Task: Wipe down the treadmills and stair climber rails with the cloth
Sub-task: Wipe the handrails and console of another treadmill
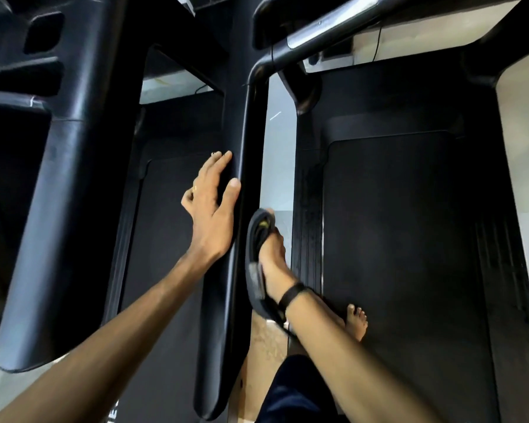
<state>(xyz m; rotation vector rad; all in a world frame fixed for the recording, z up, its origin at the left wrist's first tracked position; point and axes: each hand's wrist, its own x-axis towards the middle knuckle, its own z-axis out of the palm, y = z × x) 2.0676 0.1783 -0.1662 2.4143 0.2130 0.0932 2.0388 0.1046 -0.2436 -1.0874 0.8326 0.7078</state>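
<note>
- The black handrail (pixel 226 239) is touched by the left hand (pixel 209 209), fingers straight and pressed together.
- A dark cloth (pixel 257 254) is gripped by the right hand (pixel 274 254), fingers curled round it.

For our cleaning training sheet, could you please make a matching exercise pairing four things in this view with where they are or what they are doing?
Things:
1. left hand
2. right hand
3. bare foot
4. wristband

States:
A. stands on the right treadmill belt
B. grips the dark cloth
C. rests flat on the black side rail
D. sits around the right wrist

Pairs: 1-C, 2-B, 3-A, 4-D
</note>
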